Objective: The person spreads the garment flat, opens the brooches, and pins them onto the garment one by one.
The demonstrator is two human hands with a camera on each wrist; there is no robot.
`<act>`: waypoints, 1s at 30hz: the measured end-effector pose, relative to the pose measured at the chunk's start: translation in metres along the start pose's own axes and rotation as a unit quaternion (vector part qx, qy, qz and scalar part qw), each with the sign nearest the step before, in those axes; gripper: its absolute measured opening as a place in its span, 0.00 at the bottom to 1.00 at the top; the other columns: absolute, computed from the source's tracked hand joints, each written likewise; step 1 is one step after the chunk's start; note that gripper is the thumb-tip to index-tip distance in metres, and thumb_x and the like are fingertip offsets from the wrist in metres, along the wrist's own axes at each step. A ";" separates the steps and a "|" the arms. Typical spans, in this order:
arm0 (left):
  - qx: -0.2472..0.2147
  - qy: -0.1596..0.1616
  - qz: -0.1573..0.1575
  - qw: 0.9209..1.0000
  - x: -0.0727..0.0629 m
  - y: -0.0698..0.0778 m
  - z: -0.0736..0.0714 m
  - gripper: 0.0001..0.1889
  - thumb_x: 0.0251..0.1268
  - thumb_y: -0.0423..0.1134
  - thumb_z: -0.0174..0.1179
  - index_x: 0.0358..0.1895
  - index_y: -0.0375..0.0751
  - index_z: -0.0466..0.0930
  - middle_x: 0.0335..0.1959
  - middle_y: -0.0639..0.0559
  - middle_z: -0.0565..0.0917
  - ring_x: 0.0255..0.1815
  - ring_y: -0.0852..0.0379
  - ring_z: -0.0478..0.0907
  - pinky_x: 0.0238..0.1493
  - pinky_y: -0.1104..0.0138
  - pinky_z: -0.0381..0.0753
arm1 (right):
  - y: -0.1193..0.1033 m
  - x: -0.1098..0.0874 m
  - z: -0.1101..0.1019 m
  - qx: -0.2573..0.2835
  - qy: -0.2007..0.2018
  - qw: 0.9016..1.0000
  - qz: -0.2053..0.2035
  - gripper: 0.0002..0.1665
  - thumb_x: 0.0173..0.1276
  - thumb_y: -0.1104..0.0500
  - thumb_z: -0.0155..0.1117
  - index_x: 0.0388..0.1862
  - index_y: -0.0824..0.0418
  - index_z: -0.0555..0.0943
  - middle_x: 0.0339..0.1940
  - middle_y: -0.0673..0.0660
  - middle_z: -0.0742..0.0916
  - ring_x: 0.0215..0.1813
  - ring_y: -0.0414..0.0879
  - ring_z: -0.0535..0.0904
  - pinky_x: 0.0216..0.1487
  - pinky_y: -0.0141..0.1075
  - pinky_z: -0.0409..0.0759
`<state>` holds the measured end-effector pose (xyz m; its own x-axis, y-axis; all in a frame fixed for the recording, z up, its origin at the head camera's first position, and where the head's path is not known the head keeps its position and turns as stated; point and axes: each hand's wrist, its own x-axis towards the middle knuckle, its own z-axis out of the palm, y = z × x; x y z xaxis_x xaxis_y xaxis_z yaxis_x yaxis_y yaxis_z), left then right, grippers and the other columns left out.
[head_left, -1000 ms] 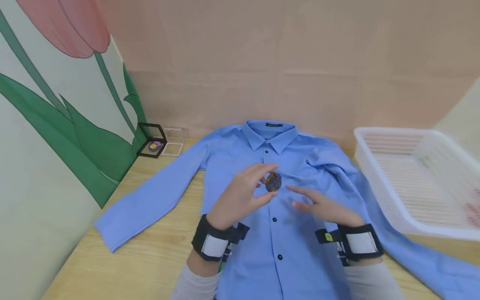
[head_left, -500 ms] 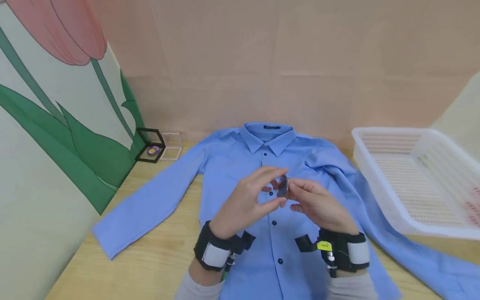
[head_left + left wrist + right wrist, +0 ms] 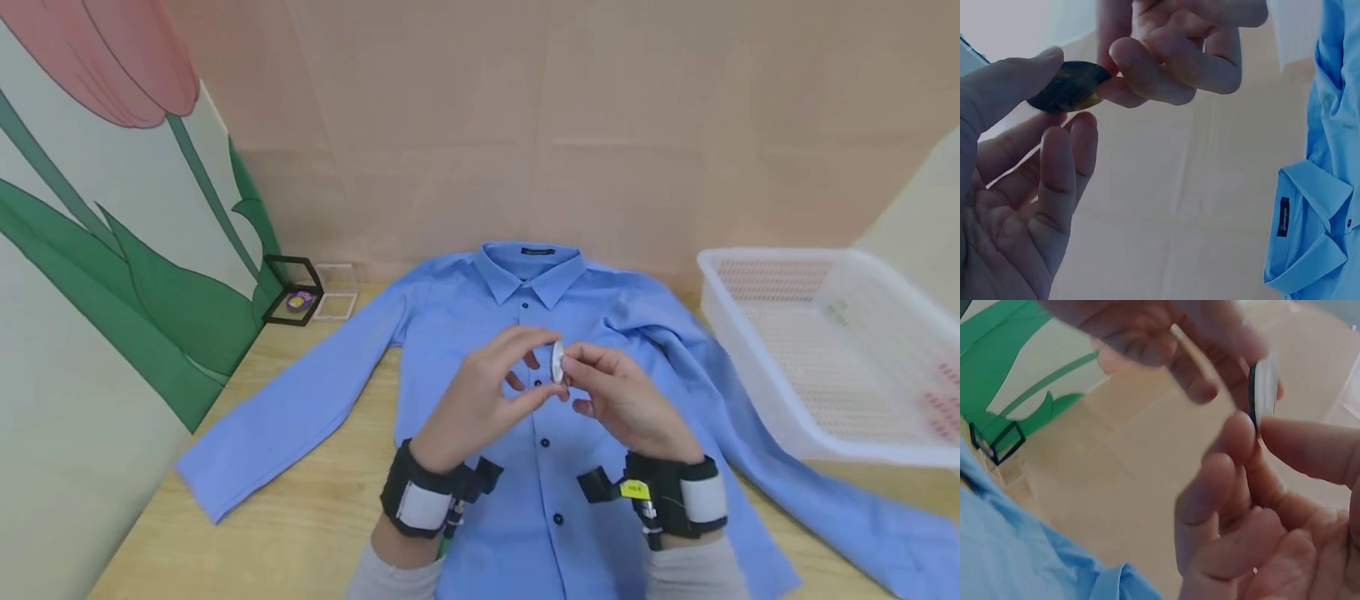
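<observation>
A small round badge (image 3: 557, 362) is held above a blue button-up shirt (image 3: 457, 350), edge-on in the head view with its silvery back facing right. My left hand (image 3: 483, 400) grips it by the rim between thumb and fingers. From the other side, thumb and fingertips of my right hand (image 3: 633, 400) pinch at its back. In the left wrist view the badge (image 3: 1069, 87) shows a dark face with a yellow patch. The right wrist view has the badge (image 3: 1263, 390) from the side; fingertips hide where exactly the right hand pinches.
At the back left, an open black-framed case (image 3: 294, 292) holds a purple and yellow round badge (image 3: 299, 301). A clear case (image 3: 336, 293) stands beside it. A white plastic basket (image 3: 780, 358) is at the right, close to the shirt's sleeve. The wooden table (image 3: 322, 467) backs onto a wall.
My right hand has come in from the right and taken hold of the badge. The badge has turned from showing its dark face to edge-on, silvery back toward the right.
</observation>
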<state>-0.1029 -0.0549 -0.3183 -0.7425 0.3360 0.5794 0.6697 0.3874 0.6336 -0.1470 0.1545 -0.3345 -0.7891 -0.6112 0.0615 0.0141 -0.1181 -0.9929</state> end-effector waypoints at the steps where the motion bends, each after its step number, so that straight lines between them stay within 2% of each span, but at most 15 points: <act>1: -0.002 0.006 -0.006 1.000 -0.001 0.000 -0.001 0.26 0.63 0.35 0.68 0.64 0.38 0.76 0.56 0.47 0.81 0.44 0.57 0.77 0.38 0.76 0.81 | -0.002 -0.001 0.003 0.006 0.011 1.000 0.000 0.13 0.81 0.59 0.48 0.39 0.53 0.81 0.30 0.45 0.82 0.36 0.37 0.78 0.33 0.28 0.73; 5: -0.024 0.043 -0.040 0.998 -0.005 0.000 -0.002 0.23 0.64 0.36 0.67 0.62 0.38 0.78 0.51 0.47 0.82 0.41 0.55 0.78 0.35 0.74 0.82 | -0.010 -0.006 0.015 0.018 0.083 0.996 -0.021 0.12 0.79 0.59 0.52 0.39 0.53 0.83 0.29 0.46 0.84 0.35 0.38 0.78 0.32 0.28 0.74; 8: -0.051 0.066 -0.063 0.995 -0.005 0.001 -0.002 0.15 0.66 0.37 0.66 0.53 0.38 0.83 0.43 0.48 0.84 0.38 0.55 0.78 0.31 0.72 0.82 | -0.016 -0.009 0.024 0.003 0.145 0.988 -0.046 0.09 0.76 0.60 0.57 0.38 0.54 0.84 0.27 0.47 0.83 0.33 0.40 0.77 0.29 0.29 0.73; 11: -0.065 0.075 -0.072 0.992 -0.004 0.002 -0.003 0.08 0.69 0.38 0.62 0.45 0.38 0.86 0.34 0.50 0.84 0.34 0.59 0.77 0.25 0.72 0.77 | -0.022 -0.010 0.032 -0.028 0.179 0.982 -0.057 0.07 0.74 0.59 0.60 0.38 0.57 0.84 0.26 0.48 0.83 0.33 0.42 0.76 0.30 0.31 0.73; 17: -0.082 0.073 -0.072 0.991 -0.002 -0.002 -0.003 0.08 0.73 0.37 0.58 0.40 0.37 0.85 0.27 0.49 0.84 0.29 0.63 0.74 0.20 0.71 0.69 | -0.027 -0.011 0.044 -0.112 0.207 0.971 -0.049 0.10 0.73 0.54 0.62 0.41 0.61 0.81 0.27 0.49 0.84 0.33 0.43 0.78 0.31 0.32 0.77; 22: -0.093 0.068 -0.075 0.990 -0.003 0.000 -0.004 0.09 0.74 0.38 0.56 0.38 0.38 0.84 0.25 0.50 0.81 0.28 0.63 0.72 0.22 0.71 0.68 | -0.027 -0.011 0.055 -0.152 0.216 0.961 -0.085 0.11 0.74 0.56 0.61 0.41 0.64 0.81 0.22 0.51 0.79 0.26 0.43 0.73 0.24 0.32 0.71; 26: -0.089 0.067 -0.062 0.992 -0.002 0.003 -0.005 0.10 0.75 0.38 0.54 0.36 0.39 0.82 0.23 0.51 0.77 0.27 0.63 0.70 0.25 0.72 0.68 | -0.028 -0.009 0.062 -0.152 0.230 0.955 -0.110 0.11 0.75 0.57 0.60 0.38 0.65 0.81 0.19 0.52 0.75 0.23 0.44 0.70 0.22 0.34 0.67; 30: -0.080 0.060 -0.047 0.994 -0.003 0.003 -0.006 0.10 0.74 0.36 0.54 0.33 0.38 0.80 0.21 0.51 0.73 0.24 0.63 0.67 0.24 0.73 0.66 | -0.027 -0.009 0.069 -0.127 0.245 0.954 -0.114 0.12 0.74 0.58 0.61 0.36 0.67 0.80 0.19 0.52 0.76 0.22 0.44 0.70 0.23 0.33 0.70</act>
<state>-0.0990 -0.0600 -0.3150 -0.8010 0.1969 0.5653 0.5986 0.2676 0.7550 -0.0981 0.1094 -0.3011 -0.9471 -0.1453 0.2861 -0.2928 0.0267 -0.9558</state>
